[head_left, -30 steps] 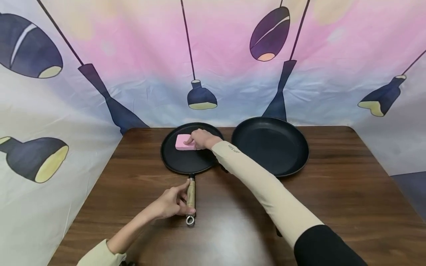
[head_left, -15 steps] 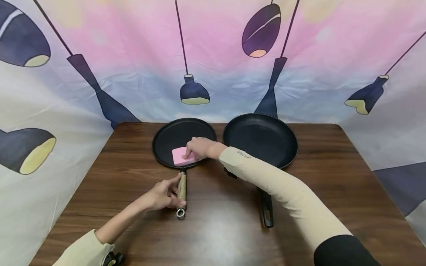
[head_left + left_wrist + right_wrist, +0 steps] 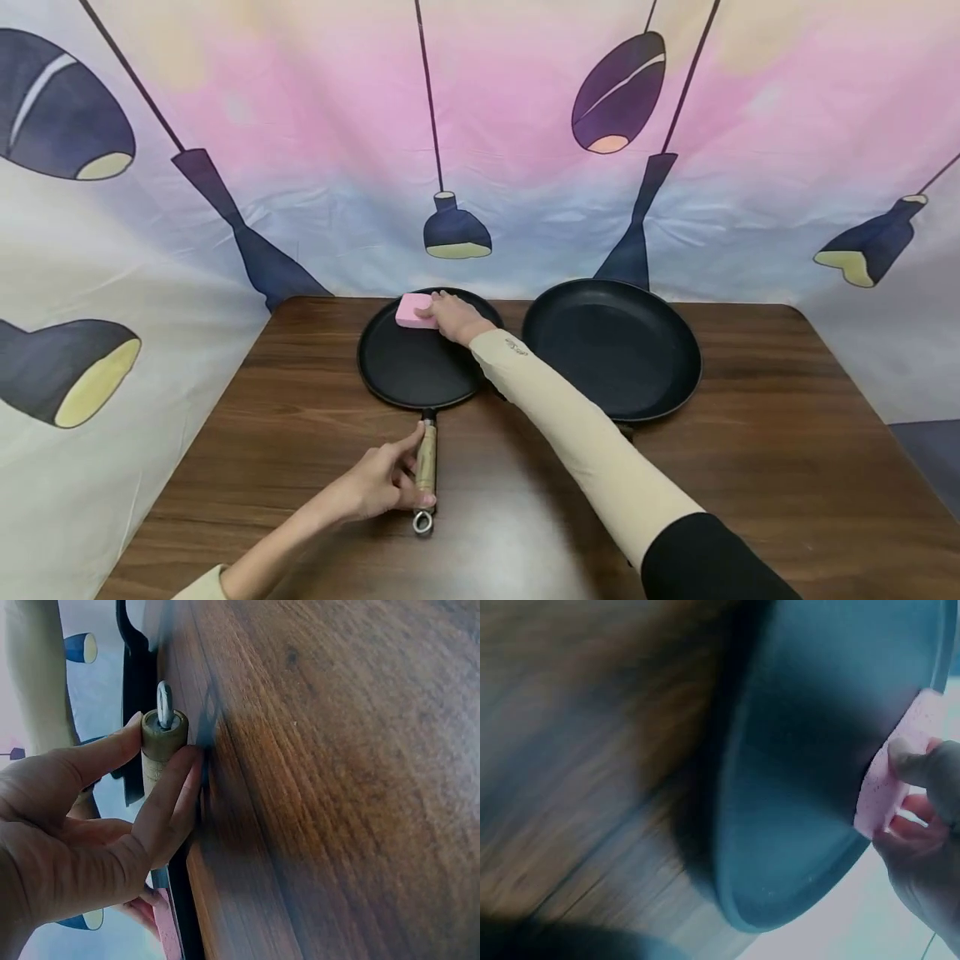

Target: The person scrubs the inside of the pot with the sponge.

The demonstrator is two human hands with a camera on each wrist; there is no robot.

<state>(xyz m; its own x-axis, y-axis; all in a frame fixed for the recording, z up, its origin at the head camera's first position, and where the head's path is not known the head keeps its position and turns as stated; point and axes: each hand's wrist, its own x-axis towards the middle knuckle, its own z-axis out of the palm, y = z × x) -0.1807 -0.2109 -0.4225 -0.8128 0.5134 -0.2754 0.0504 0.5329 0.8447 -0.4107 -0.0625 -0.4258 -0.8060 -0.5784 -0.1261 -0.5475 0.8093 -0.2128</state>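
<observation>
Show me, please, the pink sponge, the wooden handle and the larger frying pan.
Pink sponge (image 3: 412,311), head view: uncovered top face.
Wooden handle (image 3: 427,460), head view: middle.
Larger frying pan (image 3: 609,352), head view: inner base.

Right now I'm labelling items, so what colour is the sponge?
The sponge is pink, clearest in the head view.

We have wide bare table (image 3: 787,467) right of the large pan (image 3: 611,350), and a narrower stretch left of the small pan (image 3: 412,367). Between the pans runs just a thin gap, its near end crossed by the right sleeve (image 3: 585,433), which slants up from our lower right. The left hand (image 3: 381,479) on the handle (image 3: 427,458) obstructs the small pan's near side; the right hand (image 3: 453,318) and sponge (image 3: 413,311) fill part of its far side. A curtain (image 3: 337,125) rises behind.
</observation>
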